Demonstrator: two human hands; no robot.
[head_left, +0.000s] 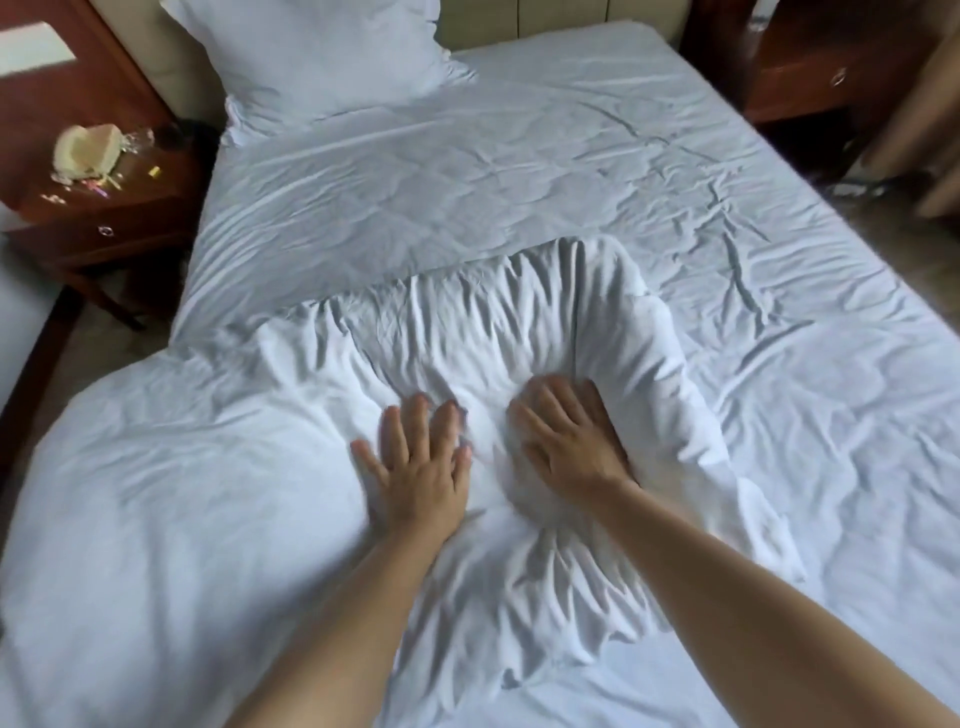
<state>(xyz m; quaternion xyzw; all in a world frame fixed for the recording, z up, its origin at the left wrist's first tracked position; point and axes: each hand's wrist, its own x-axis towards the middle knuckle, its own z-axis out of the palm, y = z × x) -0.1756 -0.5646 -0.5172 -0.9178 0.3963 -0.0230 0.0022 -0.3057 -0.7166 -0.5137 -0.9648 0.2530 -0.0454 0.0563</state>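
Duvet: the white duvet is soft, puffy cotton. It is smooth and rounded on its left part and gathered into deep, fan-like pleats in the middle.
Where it lies: it sits across the near end of the bed. Its left part bulges past the mattress edge, and its far edge rises in a ruffled hump.
Left hand: the left hand is palm down with straight, spread fingers, pressing flat on the duvet just left of the pleated hump.
Right hand: the right hand is just beside the left, resting on the hump. Its fingers bend over the cloth and the tips sink in. Motion blur hides whether they clutch a fold.
Bed sheet: the pale, creased bed sheet is stretched over the mattress beyond the duvet.
Pillow: a plump white pillow leans at the head of the bed, well apart from the hands.
Left nightstand: the left nightstand is glossy reddish wood. It carries a pale rounded lump and small scattered bits.
Right nightstand: the right nightstand is made of the same wood and stands at the far right corner.
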